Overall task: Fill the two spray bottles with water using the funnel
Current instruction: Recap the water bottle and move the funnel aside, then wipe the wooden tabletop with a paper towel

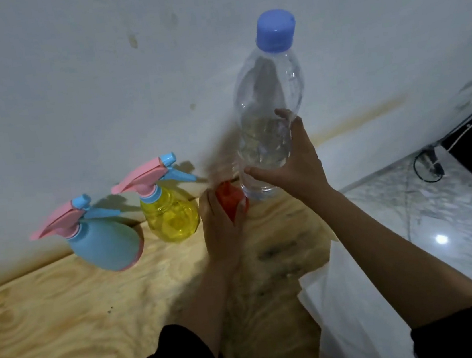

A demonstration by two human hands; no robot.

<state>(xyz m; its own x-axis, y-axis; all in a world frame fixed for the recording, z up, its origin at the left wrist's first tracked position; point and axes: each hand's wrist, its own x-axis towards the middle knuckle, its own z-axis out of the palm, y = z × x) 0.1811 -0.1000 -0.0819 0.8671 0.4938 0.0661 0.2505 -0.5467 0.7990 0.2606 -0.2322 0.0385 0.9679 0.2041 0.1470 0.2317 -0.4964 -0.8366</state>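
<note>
Two spray bottles stand by the wall on a plywood table (67,321): a blue one (105,244) at the left and a clear yellow one (172,214) beside it, both with pink and blue trigger heads screwed on. My left hand (220,229) grips an orange funnel (230,199) just right of the yellow bottle. My right hand (289,162) holds a clear water bottle (269,120) upright, lifted off the table, its blue cap (275,31) closed. Water fills roughly its lower half.
A white wall rises right behind the bottles. White cloth or paper (345,308) hangs over the table's right edge. Beyond it lies a pale tiled floor (443,211), with a dark box and cables (470,148) at the far right.
</note>
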